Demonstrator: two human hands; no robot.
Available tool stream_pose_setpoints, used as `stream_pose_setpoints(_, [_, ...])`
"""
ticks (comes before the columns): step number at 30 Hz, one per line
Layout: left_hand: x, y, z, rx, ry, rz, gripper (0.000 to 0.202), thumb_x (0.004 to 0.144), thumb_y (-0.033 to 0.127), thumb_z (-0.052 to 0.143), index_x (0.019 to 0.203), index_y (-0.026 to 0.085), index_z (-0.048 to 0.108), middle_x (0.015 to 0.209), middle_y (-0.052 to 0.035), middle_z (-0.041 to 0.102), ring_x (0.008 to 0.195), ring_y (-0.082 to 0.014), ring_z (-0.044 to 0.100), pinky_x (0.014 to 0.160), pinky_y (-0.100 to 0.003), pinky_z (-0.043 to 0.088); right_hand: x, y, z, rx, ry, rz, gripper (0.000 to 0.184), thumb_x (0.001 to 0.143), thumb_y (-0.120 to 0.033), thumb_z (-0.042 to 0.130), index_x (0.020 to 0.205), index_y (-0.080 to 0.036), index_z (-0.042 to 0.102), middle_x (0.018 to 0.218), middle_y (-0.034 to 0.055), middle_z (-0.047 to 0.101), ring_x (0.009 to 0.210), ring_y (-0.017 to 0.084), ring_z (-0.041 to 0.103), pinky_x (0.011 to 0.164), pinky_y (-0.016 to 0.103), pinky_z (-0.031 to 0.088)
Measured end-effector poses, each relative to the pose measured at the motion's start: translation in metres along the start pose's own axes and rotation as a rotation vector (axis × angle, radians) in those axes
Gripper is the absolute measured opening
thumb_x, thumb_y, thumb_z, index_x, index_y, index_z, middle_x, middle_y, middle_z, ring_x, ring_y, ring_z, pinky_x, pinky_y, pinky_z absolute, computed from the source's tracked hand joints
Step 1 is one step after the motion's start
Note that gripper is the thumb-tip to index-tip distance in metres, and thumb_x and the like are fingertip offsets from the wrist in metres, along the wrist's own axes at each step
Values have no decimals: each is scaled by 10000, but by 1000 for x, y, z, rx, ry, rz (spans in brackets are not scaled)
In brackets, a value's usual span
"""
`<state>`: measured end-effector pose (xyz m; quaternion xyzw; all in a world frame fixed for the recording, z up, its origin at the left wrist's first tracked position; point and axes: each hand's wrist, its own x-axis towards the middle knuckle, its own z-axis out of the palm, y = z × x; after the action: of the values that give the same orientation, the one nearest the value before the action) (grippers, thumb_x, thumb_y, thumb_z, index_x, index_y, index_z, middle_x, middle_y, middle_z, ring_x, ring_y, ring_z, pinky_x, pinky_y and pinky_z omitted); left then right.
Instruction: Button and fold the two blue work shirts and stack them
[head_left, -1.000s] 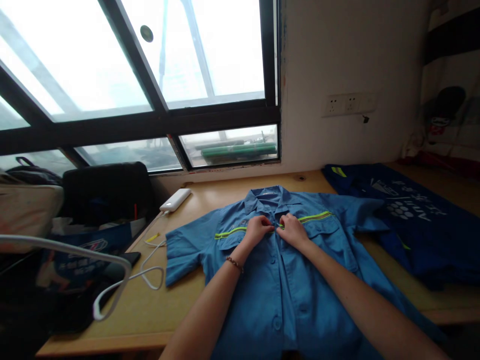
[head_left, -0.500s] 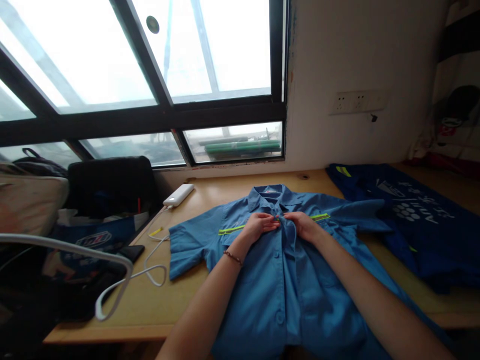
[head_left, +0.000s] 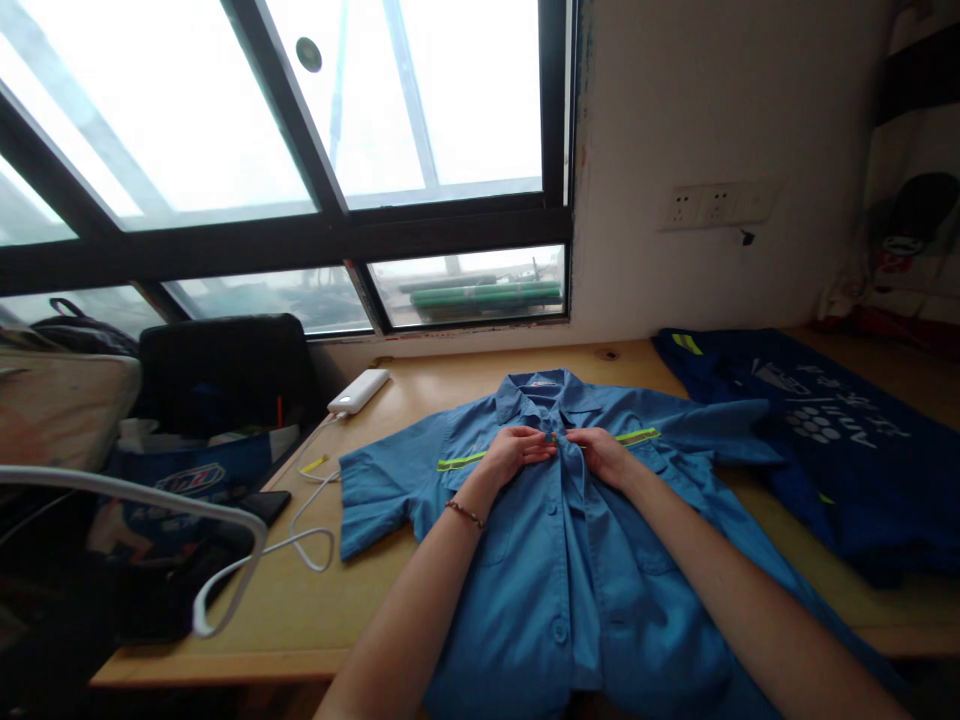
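A blue short-sleeved work shirt lies front up on the table, its collar toward the wall and yellow-green reflective strips across the chest. My left hand pinches the button edge of the placket at chest height. Opposite it, my right hand grips the other front edge, which folds up between the two hands. The fingertips of both hands nearly meet there, and the small part between them is hard to make out. Lower down, a button shows on the left-hand front, with the two fronts parted below my hands.
A dark blue printed garment lies at the table's right. Left of the shirt are a white power bank and its looping white cable. A black chair back and a printed bag stand beyond the table's left edge.
Both hands stay at the same spot on the placket. My right fingers have shifted slightly, and the right front edge lies a little differently below them.
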<state>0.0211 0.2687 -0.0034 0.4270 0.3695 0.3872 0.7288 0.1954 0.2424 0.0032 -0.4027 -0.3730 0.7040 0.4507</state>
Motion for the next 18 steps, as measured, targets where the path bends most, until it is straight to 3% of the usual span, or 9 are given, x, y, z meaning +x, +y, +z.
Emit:
stream_pose_setpoints(7, [0, -1, 4, 96, 108, 78, 242, 597, 240, 718, 745, 83, 610, 645, -74, 646, 583, -151, 621, 602, -260, 514, 1, 1, 0, -64, -9, -29, 176, 716, -251, 574, 793, -102, 627, 761, 87, 666, 594, 112, 616, 479, 175, 461])
stream_pose_setpoints(13, [-2, -1, 11, 230, 58, 106, 319, 609, 391, 684, 732, 102, 628, 631, -48, 630, 549, -117, 586, 544, -216, 479, 6, 15, 10, -495, 241, -296, 130, 659, -263, 601, 653, -138, 566, 522, 12, 607, 416, 114, 549, 383, 193, 385])
stream_pose_setpoints(18, [3, -8, 17, 317, 210, 163, 264, 564, 325, 718, 639, 111, 584, 543, 3, 551, 466, -69, 511, 454, -172, 423, 3, 25, 15, -879, 347, -536, 126, 706, -271, 535, 623, -175, 535, 456, -25, 552, 427, 110, 524, 448, 203, 370])
